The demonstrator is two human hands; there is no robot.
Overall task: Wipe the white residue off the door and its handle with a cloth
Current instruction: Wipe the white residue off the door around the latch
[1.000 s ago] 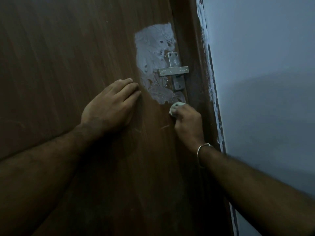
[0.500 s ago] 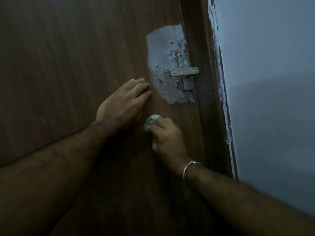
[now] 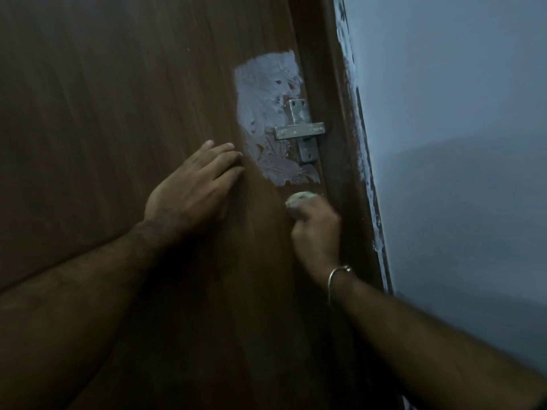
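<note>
A dark brown wooden door (image 3: pixel 118 113) fills the left and centre of the head view. A patch of white residue (image 3: pixel 263 99) covers the wood beside a metal handle (image 3: pixel 299 130), which is speckled white too. My left hand (image 3: pixel 192 187) rests flat on the door, fingers straight, just left of the patch's lower part. My right hand (image 3: pixel 316 232) grips a small bunched pale cloth (image 3: pixel 300 199) and presses it to the door just below the patch's lower edge.
The brown door frame (image 3: pixel 340 143) runs along the door's right edge, with white smears where it meets the grey-blue wall (image 3: pixel 458 143). A metal bangle (image 3: pixel 337 275) sits on my right wrist.
My right hand with the cloth swept left and down away from the patch, then came back up and right to its lower edge. My left hand stayed flat on the door.
</note>
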